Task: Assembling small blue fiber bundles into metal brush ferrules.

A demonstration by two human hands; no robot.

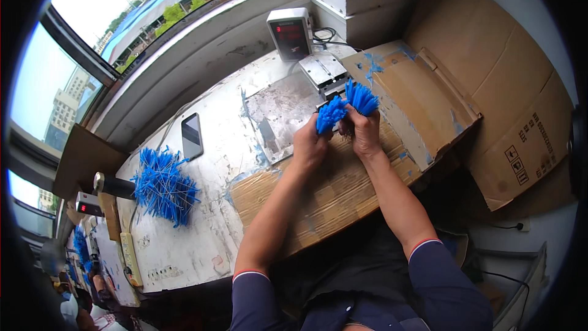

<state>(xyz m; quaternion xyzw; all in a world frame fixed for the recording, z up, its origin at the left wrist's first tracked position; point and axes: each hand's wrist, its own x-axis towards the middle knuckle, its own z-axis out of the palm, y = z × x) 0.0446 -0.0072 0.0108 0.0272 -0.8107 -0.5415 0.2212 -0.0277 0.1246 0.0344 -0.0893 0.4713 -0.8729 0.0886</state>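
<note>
Left hand: closed around the left bundle (332,115) of thin blue strips; the left hand (309,145) stands just beside the other one, over the front of the bench (214,181).
Right hand: fingers wrapped around the right bundle (362,99); the right hand (366,136) has its strip ends fanned out above the grip.
Blue bundles: both up in front of the metal block (324,72), side by side; whether they touch is hard to tell.
Gathered so far: two handfuls look bunched, though neither shows a visible tie and the ends sit unevenly.
Still loose: a big tangled pile (164,187) on the left of the bench, so by the look of it most strips are not yet bunched.
Display box (289,34): red lit figures on a dark face, with smaller marks too faint to read.
Carton (520,86): dark printed lettering and framed handling symbols on its brown side flap.
Phone (192,135): dark screen, no writing to make out.
Small display (89,204): red lit figures, too small to read surely.
</note>
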